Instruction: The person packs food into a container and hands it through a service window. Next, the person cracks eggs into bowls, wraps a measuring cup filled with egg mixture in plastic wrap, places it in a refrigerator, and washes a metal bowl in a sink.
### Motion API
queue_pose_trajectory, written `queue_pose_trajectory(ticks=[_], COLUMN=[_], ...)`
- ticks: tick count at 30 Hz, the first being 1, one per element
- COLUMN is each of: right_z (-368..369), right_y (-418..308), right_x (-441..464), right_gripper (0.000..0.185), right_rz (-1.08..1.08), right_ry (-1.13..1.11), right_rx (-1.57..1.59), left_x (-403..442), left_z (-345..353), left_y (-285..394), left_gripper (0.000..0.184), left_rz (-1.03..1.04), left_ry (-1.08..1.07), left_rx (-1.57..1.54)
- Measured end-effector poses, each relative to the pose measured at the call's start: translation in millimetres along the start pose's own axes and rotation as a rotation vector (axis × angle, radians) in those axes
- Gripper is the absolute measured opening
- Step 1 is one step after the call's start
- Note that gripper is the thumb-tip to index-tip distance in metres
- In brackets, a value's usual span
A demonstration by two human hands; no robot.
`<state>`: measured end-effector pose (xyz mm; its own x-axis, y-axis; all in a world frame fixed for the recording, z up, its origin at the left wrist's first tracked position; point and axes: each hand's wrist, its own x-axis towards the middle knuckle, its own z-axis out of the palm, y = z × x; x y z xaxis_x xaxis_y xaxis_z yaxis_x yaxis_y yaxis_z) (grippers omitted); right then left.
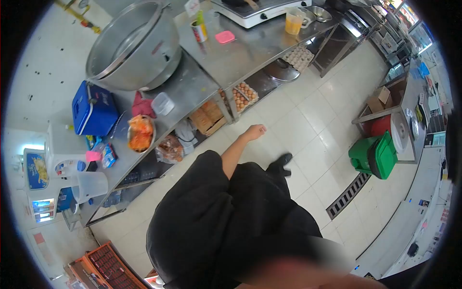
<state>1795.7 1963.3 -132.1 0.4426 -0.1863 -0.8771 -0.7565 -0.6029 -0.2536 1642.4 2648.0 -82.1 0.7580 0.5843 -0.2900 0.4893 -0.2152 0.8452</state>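
My left hand hangs over the tiled floor, below the front edge of the steel counter. Its fingers are curled in, and nothing shows in them. The bare forearm comes out of a black sleeve. Nearest to the hand are a tray of eggs on the lower shelf and a black shoe on the floor. My right hand cannot be seen; a blurred, skin-coloured shape lies at the bottom edge.
On the steel counter stand a large pot, a blue cooler, a bowl of orange-red food and a clear pitcher. A stove is at the top, a green bin at the right by another table.
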Motion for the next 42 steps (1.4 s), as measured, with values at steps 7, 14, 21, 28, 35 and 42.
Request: queue_pose_trajectory(ticks=[7,14,21,28,35,42], right_z=[7,253,513,567,561,522], right_y=[-361,-903,-1052,-1086,-1142,-1233], right_x=[163,-6,-183,-181,-165,-244], right_gripper=[0.03,0.041,0.05,0.035,0.029,0.028], right_rz=[-0.326,-1.141,-1.544,-0.987,-0.943,-0.424], right_ry=[-0.053,-0.354,-0.697,-1.224,-1.689,-2.006], right_rx=[-0.087,-0.37,-0.266,-0.454,-0.751,-0.872], left_x=[118,171,285,461,554,566], left_z=[3,-52,-99,-179,-186,-157], left_y=[68,184,220,284,260,313], left_gripper=[0.021,0.028,0.031,0.048,0.054,0.04], left_rz=[-0.259,-0.111,-0.201,-0.082,-0.274,-0.083], left_ry=[0.228,0.482,0.651,0.841,1.153,1.556], left_rx=[-0.742,-0.77,-0.796,-0.958,-1.177,-0.951])
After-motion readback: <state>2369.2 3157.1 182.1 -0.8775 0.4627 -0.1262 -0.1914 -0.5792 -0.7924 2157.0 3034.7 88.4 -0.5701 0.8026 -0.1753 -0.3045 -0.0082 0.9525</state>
